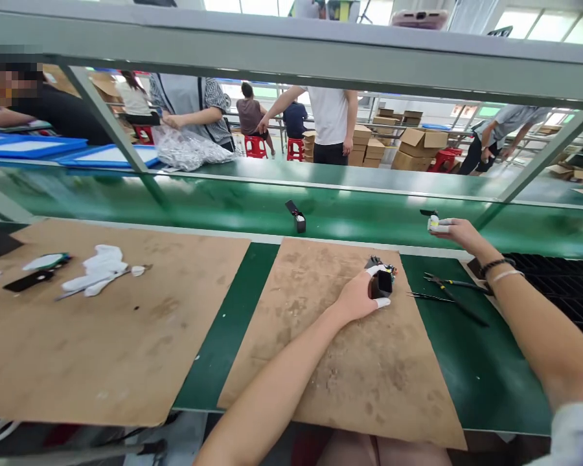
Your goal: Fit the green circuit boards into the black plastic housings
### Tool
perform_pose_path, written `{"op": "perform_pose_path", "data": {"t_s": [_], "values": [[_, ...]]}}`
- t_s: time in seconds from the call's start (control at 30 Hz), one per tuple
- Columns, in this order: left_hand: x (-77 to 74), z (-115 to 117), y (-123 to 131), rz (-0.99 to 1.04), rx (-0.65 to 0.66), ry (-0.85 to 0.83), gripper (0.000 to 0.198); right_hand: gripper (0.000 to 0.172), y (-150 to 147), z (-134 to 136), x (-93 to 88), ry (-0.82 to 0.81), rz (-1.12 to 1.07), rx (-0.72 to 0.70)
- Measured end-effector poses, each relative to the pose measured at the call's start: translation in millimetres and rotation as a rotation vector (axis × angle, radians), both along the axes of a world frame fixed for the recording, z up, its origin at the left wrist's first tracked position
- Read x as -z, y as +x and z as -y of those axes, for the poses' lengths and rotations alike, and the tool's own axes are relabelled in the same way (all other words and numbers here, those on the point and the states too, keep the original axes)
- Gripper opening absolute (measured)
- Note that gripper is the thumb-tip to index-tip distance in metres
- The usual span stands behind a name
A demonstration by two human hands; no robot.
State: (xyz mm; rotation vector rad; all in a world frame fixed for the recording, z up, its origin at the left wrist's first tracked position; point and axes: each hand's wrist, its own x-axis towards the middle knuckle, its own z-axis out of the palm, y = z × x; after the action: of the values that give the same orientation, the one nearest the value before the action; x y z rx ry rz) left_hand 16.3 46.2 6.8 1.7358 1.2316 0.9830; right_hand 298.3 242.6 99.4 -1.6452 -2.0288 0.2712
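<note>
On the brown board, the left hand pinches a black block; at two o'clock from it, the right hand pinches a small white part.

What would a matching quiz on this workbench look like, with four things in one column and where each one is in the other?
1. left hand
2. right hand
3. pliers
4. white fabric pieces

A. lying on the green mat, right of the middle brown board
B. holding a small black part over the middle brown board
C. on the left brown board
D. at the conveyor belt edge, pinching a small pale part

Pairs: 1-B, 2-D, 3-A, 4-C.
</note>
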Motion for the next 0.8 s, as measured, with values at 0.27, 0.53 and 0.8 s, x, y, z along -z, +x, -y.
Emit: {"op": "perform_pose_path", "data": {"t_s": [0.27, 0.53, 0.8], "values": [[7.7, -5, 2, 0.098, 0.036, 0.076, 0.08, 0.029, -55, 117, 16.7, -0.345, -1.064, -0.262], [7.6, -7, -4, 0.193, -0.011, -0.067, 0.075, 0.047, -75, 137, 54.0, -0.505, -1.207, -0.315], [3.3, 4, -1, 0.205, -0.158, 0.137, 0.066, 0.057, -88, 159, 63.4, -0.242, -1.064, -0.413]]}}
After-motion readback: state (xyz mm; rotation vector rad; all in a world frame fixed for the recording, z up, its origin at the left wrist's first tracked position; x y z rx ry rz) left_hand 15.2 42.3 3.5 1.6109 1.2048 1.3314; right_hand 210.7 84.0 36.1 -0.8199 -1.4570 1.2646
